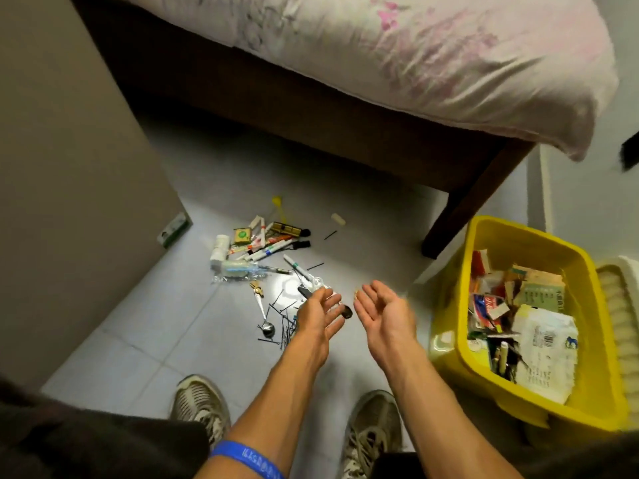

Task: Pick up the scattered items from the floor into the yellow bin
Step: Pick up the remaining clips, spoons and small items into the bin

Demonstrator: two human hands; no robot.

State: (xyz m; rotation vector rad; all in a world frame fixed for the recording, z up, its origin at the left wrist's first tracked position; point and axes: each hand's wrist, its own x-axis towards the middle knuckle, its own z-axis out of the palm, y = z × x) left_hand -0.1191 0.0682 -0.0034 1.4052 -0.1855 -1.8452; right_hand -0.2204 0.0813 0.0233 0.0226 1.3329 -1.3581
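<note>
Your bin (484, 233), by the bed leg, is already part full. Markers (276, 245), a spoon (266, 319) and pins (287, 326) are left on the floor (138, 340). Your left hand (320, 314) and right hand (383, 311) hover spread and empty.

The floor (193, 340) is covered with pale grey tiles and shines under a bright light. A bed with a dark wooden frame (311, 108) stands at the back, its leg (460, 216) on the tiles. A floral quilt (432, 46) hangs over it. A beige cabinet (69, 167) stands on the left side.
</note>
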